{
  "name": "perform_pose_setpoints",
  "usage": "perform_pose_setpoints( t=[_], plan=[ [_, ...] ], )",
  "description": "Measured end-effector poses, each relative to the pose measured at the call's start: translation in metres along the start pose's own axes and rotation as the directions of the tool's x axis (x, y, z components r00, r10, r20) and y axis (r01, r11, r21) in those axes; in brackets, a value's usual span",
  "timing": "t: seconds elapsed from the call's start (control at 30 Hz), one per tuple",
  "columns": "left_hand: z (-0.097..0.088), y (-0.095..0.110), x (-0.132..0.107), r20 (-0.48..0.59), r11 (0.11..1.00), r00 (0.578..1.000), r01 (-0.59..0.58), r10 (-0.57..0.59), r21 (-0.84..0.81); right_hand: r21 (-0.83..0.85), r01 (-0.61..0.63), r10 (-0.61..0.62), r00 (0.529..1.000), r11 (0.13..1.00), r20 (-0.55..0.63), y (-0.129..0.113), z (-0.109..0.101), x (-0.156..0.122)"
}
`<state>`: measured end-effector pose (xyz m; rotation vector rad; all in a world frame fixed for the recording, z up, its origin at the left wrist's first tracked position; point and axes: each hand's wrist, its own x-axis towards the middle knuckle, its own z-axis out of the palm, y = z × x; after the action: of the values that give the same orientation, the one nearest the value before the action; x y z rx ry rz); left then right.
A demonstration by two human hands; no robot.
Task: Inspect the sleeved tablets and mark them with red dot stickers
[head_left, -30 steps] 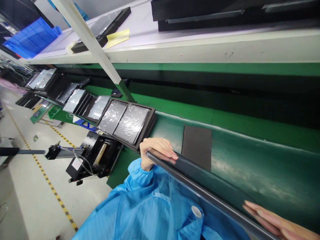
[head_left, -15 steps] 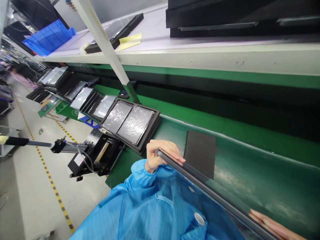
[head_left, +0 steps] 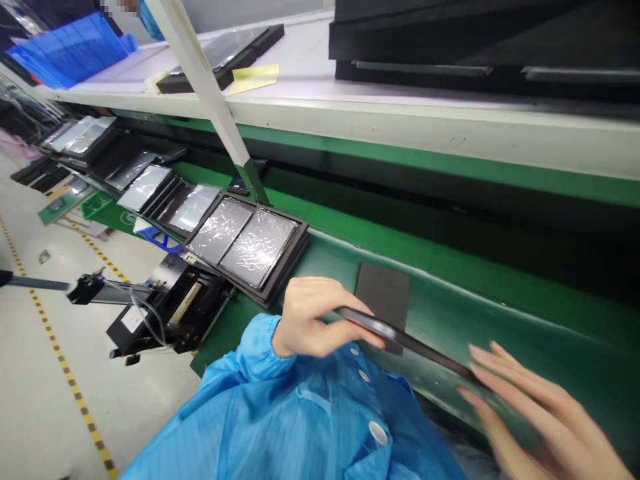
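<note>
A thin, dark flat screen panel [head_left: 425,348] is held almost edge-on in front of my chest, blurred by motion. My left hand [head_left: 320,317] pinches its left end, thumb below and fingers above. At the opposite end, my right hand [head_left: 545,413] has its fingers and thumb on either side of the panel; it is also smeared. Beyond the panel, a dark grey foam pad [head_left: 383,297] lies on the green bench surface [head_left: 450,320], partly covered by the panel and my left hand.
Left of my hands, a black foam tray [head_left: 260,287] holds two film-covered panels [head_left: 260,247]. More panels and trays line the bench behind it. A black machine [head_left: 170,307] stands at lower left. Above the bench runs a white shelf [head_left: 400,117] with black foam blocks [head_left: 480,47] and a post [head_left: 205,87].
The panel has turned from showing its glossy face to nearly edge-on. My right hand has come further into view, and the scene has shifted slightly left.
</note>
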<state>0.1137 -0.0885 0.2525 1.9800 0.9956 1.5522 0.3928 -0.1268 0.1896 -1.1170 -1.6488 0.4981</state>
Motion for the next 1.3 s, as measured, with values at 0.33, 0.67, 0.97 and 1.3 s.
perform_pose_setpoints(
  t=[0.33, 0.67, 0.97, 1.3],
  plan=[
    [-0.004, 0.020, 0.017, 0.181, 0.856, 0.958, -0.280, 0.222, 0.434, 0.350, 0.122, -0.072, 0.985, 0.929, -0.154, -0.020, 0.045, 0.035],
    [-0.004, -0.022, -0.025, 0.247, 0.999, 0.969, -0.007, 0.019, -0.050, 0.410, 0.101, 0.030, 0.953, 0.906, -0.301, -0.018, 0.035, 0.039],
    [0.007, -0.059, -0.039, 0.215, 0.991, 0.968, 0.120, -0.129, 0.053, 0.428, 0.090, 0.088, 0.922, 0.899, -0.378, 0.008, 0.031, 0.033],
    [0.013, -0.049, -0.026, 0.056, 0.975, 0.998, 0.029, -0.017, -0.222, 0.637, -0.221, 0.455, 0.861, 0.738, -0.229, 0.052, 0.035, 0.017]
  ],
)
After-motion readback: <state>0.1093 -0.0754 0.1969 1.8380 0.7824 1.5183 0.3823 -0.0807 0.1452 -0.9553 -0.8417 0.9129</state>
